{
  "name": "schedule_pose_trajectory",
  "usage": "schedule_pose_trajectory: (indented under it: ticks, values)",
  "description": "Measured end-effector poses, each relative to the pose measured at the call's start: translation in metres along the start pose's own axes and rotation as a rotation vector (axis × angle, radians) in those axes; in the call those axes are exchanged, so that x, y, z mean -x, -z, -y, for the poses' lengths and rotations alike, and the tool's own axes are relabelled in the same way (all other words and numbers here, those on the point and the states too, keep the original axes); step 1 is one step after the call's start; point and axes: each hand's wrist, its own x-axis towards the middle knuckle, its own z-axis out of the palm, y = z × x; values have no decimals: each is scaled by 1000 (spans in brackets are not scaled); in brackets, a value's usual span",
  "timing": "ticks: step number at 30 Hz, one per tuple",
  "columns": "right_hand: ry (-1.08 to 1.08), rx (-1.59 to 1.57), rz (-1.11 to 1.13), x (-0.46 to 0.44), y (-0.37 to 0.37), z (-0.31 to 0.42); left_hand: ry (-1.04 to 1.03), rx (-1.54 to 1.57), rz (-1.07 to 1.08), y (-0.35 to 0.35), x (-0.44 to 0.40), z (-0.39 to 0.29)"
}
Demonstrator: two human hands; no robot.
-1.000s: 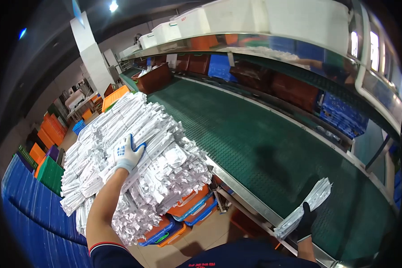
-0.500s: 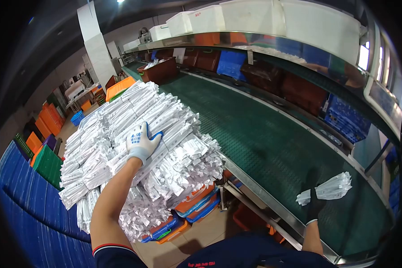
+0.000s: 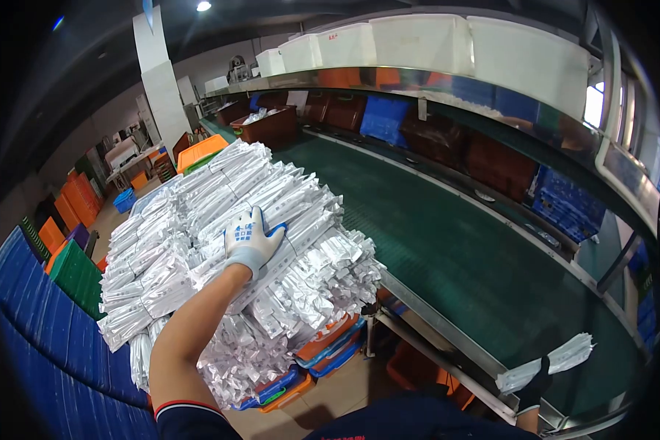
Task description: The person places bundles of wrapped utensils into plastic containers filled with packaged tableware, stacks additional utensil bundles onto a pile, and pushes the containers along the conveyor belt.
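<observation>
My left hand [image 3: 251, 238], in a white glove with blue edges and printing, lies with its fingers out on a big pile of white paper-like packets [image 3: 161, 249]. The long thin packets are tied into bundles with dark bands. Over the near end of the green conveyor belt [image 3: 433, 257], my right hand [image 3: 537, 387] in a dark glove grips a bundle of white packets [image 3: 565, 356] round its middle. The bundle is held tilted, and the palm is hidden behind it.
Stacked orange and blue crates [image 3: 330, 348] stand under the pile. At the far end of the belt sits a brown bin [image 3: 270, 130] with white packets inside. White tubs [image 3: 418, 45] line the shelf above. Blue panels [image 3: 59, 359] are at the left, and the belt's metal edge [image 3: 447, 334] runs beside me.
My right hand and its bundle have moved lower in the view, and the bundle has turned to look narrower. The left hand stays on the pile while the view has shifted slightly.
</observation>
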Motion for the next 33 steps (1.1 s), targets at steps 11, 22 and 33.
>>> schedule_pose_trajectory:
  ticks: [11,22,33]
  values:
    - [45,-42,-1,-23,25,-39,10,45,33,-1,1,-3]
    - [73,-71,13,-15,11,-31,-10,52,-62,-5,4,-3]
    - [281,209,-13,12,4,-11,-5,-46,-103,-27,-5,5]
